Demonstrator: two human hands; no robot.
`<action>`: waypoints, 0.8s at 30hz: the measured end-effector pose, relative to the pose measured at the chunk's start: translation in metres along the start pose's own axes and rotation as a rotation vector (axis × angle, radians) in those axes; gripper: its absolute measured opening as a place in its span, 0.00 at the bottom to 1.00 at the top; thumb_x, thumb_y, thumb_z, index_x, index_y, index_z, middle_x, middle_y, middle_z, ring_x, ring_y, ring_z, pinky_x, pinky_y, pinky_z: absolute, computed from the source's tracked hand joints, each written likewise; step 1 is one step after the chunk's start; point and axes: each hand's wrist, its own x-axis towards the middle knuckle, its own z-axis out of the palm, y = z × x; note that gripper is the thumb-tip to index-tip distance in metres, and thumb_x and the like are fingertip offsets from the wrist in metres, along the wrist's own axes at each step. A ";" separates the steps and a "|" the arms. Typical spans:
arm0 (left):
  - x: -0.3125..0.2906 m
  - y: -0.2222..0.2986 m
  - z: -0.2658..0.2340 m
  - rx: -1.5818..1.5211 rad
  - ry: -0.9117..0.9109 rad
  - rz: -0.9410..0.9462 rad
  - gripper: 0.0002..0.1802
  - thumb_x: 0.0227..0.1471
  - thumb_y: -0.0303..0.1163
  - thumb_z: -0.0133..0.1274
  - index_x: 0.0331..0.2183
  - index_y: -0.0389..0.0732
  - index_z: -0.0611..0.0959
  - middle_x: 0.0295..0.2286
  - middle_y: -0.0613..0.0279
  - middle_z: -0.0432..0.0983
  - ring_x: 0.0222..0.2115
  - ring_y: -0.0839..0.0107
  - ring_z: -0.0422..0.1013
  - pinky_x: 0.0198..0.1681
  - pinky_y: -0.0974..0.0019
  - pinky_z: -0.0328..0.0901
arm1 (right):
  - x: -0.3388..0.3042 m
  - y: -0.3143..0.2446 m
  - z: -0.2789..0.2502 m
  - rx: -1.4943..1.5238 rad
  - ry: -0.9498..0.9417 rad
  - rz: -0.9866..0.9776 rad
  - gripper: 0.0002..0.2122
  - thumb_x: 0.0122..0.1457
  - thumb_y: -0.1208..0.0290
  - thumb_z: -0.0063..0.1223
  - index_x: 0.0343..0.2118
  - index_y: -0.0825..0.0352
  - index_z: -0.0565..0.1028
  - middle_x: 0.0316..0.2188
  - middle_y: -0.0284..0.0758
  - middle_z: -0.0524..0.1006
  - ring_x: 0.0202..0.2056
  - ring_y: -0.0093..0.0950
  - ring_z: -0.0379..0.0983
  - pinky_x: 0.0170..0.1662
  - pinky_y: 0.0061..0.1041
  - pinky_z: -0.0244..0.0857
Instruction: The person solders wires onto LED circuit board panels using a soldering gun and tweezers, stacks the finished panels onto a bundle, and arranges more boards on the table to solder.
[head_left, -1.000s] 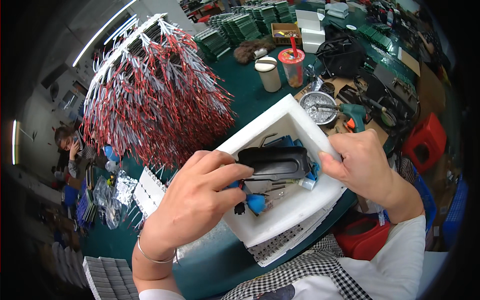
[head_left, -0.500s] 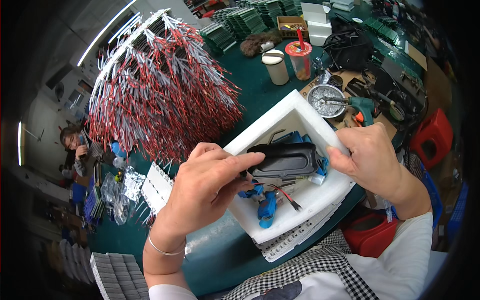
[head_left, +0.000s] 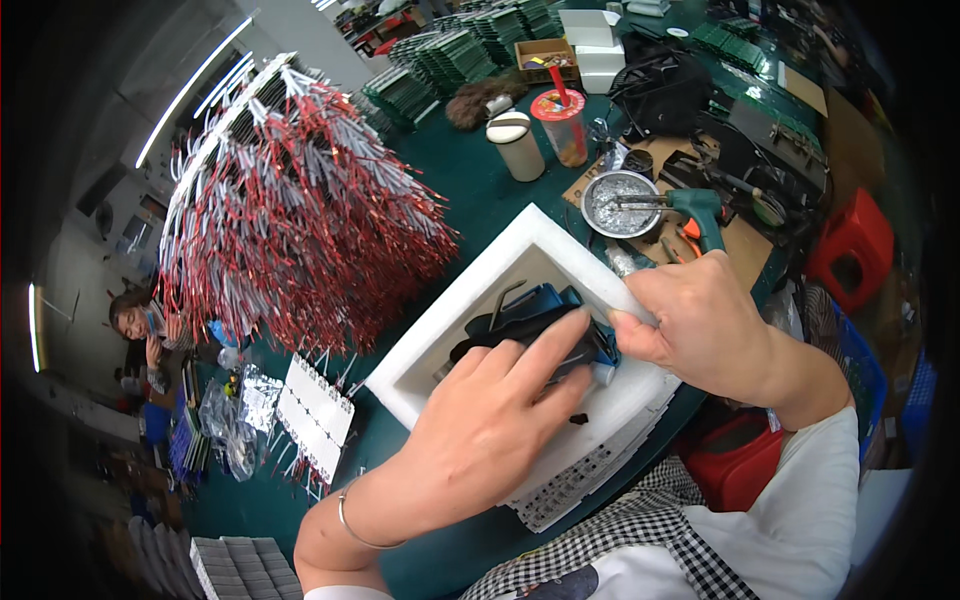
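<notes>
left hand (head_left: 480, 440): it's lying flat over the black part (head_left: 530, 335), fingers stretched out and pressing on top, not curled shut around anything

right hand (head_left: 705, 330): fingers are pinching together at the near right end of that same part, where it's touching the box rim; can't tell what exactly is between the fingertips

where the part is: it's sitting inside the white foam box (head_left: 480, 295), right under the left palm, with blue bits (head_left: 545, 300) tucked just behind it

step, my guess: looks like seating or plugging the part while it's braced in the box. Next move probably needs the left hand holding it steady while the right one works that end

count: one foam box, one black part, two hands on it

around the grip: a cream cup (head_left: 520, 145) and a clear cup with a red straw (head_left: 563, 125) well beyond the box, a round metal dish (head_left: 620, 205) and green-handled tool (head_left: 700, 210) beyond the right hand, a big rack of red and white wires (head_left: 300, 210) off past the left hand
</notes>
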 end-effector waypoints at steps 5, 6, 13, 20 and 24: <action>0.005 -0.005 0.007 0.031 -0.007 0.072 0.14 0.45 0.30 0.50 0.38 0.39 0.77 0.49 0.61 0.67 0.35 0.66 0.64 0.38 0.66 0.59 | -0.004 0.003 -0.001 -0.016 -0.021 -0.003 0.12 0.48 0.66 0.58 0.16 0.68 0.71 0.11 0.39 0.72 0.15 0.36 0.72 0.21 0.34 0.65; 0.007 -0.005 0.009 0.010 0.036 0.092 0.14 0.45 0.30 0.50 0.38 0.39 0.77 0.49 0.61 0.67 0.35 0.66 0.64 0.38 0.66 0.59 | -0.004 0.004 -0.001 -0.008 -0.013 -0.007 0.12 0.48 0.66 0.58 0.16 0.68 0.71 0.11 0.39 0.72 0.15 0.36 0.72 0.21 0.34 0.65; 0.006 0.000 0.012 0.079 -0.138 0.051 0.17 0.46 0.30 0.49 0.41 0.38 0.75 0.43 0.62 0.70 0.36 0.68 0.66 0.38 0.67 0.60 | -0.010 0.005 -0.006 -0.004 -0.019 -0.024 0.12 0.49 0.66 0.58 0.17 0.67 0.70 0.11 0.38 0.71 0.15 0.36 0.72 0.20 0.33 0.65; -0.005 0.005 0.011 -0.040 0.083 0.007 0.22 0.37 0.25 0.57 0.41 0.40 0.79 0.42 0.60 0.73 0.39 0.64 0.70 0.41 0.62 0.65 | -0.011 0.005 -0.006 -0.014 -0.037 -0.015 0.12 0.49 0.66 0.58 0.17 0.67 0.69 0.12 0.37 0.71 0.15 0.35 0.71 0.20 0.32 0.64; -0.026 0.008 -0.005 0.185 0.130 -0.179 0.24 0.31 0.30 0.64 0.37 0.44 0.80 0.38 0.65 0.75 0.36 0.64 0.69 0.37 0.63 0.61 | -0.013 0.007 -0.007 0.000 -0.038 -0.013 0.12 0.48 0.67 0.58 0.17 0.67 0.69 0.12 0.38 0.71 0.16 0.36 0.71 0.21 0.33 0.64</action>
